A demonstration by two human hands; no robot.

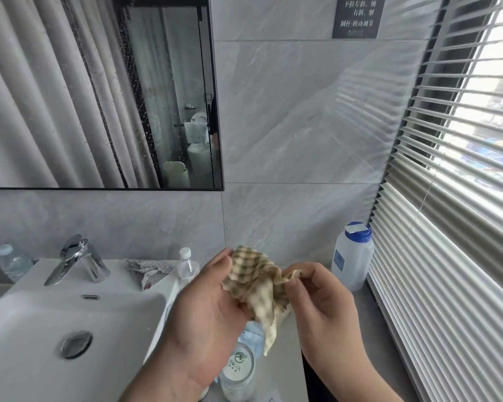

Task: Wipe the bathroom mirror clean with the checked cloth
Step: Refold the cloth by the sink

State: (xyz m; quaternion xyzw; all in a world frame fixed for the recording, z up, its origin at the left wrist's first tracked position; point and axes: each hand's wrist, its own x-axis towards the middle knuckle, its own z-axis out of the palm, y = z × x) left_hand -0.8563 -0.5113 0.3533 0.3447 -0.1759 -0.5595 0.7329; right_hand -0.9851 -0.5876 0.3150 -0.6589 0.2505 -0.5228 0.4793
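Both hands hold the crumpled beige-and-green checked cloth (254, 285) above the grey desk (368, 311), right of the white ceramic basin (26, 329). The left hand (204, 311) grips its bunched side, and the right hand (325, 309) pinches an edge. The black-framed wall mirror (70, 97), flecked with droplets, hangs well above to the left

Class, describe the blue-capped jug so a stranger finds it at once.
Start at the window blinds on the right. At their foot, on the counter, stands the jug. Unlike the clear water bottles, it is large, milky white.
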